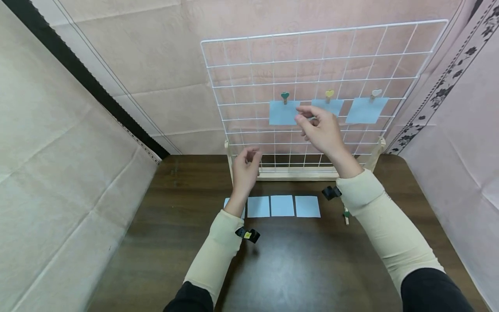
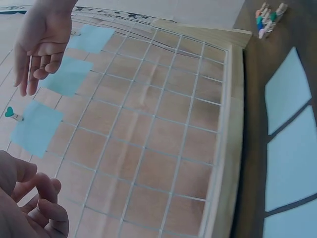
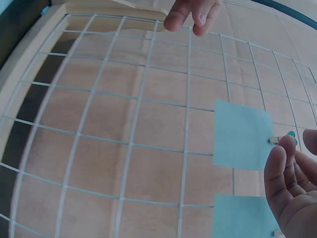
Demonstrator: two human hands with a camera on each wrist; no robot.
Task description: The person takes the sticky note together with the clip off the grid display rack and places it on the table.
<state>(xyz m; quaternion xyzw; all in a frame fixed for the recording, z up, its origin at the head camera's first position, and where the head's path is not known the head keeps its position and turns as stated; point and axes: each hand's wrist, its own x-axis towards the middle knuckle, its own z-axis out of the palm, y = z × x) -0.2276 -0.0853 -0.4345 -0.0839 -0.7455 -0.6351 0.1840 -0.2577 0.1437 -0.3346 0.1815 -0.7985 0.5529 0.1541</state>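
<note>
Three blue paper squares hang in a row on a white wire grid [image 1: 249, 84], each under a small heart-topped clothespin. The left square [image 1: 281, 113] has a green heart clothespin [image 1: 285, 96], the middle square [image 1: 317, 103] a yellow one [image 1: 329, 94], and the right square [image 1: 367, 111] a white one [image 1: 376, 93]. In front of the left and middle squares is my right hand [image 1: 322, 132], its fingers loosely bent around nothing. My left hand [image 1: 246, 169], lower and to the left before the grid, also holds nothing, with relaxed, half-bent fingers.
A row of light blue squares [image 1: 282, 206] lies on the dark wooden table [image 1: 175, 260], partly covered by my left forearm. Several clothespins [image 2: 267, 21] lie in a small pile on the tabletop. A wooden base [image 1: 296, 175] supports the grid; pale cloth walls [image 1: 70, 173] surround the table.
</note>
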